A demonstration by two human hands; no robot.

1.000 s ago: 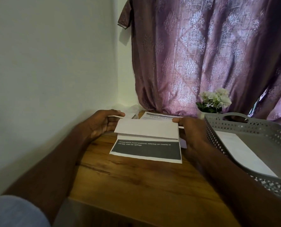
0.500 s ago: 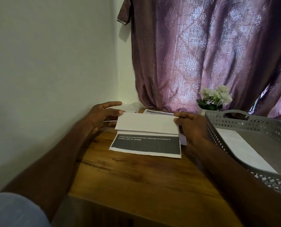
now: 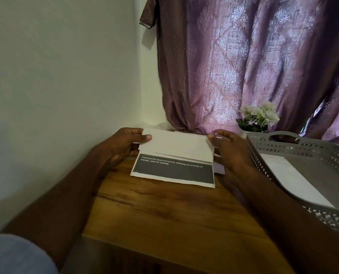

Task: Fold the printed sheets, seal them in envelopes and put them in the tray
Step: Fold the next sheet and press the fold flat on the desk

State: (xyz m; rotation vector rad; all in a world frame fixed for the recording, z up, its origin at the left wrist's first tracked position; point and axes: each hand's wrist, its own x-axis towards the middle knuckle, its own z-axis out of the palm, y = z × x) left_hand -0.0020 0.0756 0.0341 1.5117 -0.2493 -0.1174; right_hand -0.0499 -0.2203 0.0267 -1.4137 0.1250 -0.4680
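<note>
A printed sheet [image 3: 172,172] lies on the wooden table [image 3: 164,210], its near part showing a dark grey band with white text. Its far part is folded over toward me as a plain white flap [image 3: 176,145]. My left hand [image 3: 123,144] pinches the flap's left edge, thumb on top. My right hand [image 3: 227,147] pinches the flap's right edge. A grey perforated tray [image 3: 283,149] stands at the right with a white envelope [image 3: 295,179] lying inside it.
More white paper [image 3: 219,169] peeks out under my right hand, and another sheet [image 3: 184,132] lies behind the flap. A small pot of white flowers [image 3: 258,117] stands behind the tray. A white wall is at the left, a purple curtain [image 3: 243,66] at the back.
Both hands have lifted the folded flap slightly and drawn it toward me, so it covers more of the sheet. My grip shifted from resting at the corners to pinching the edges.
</note>
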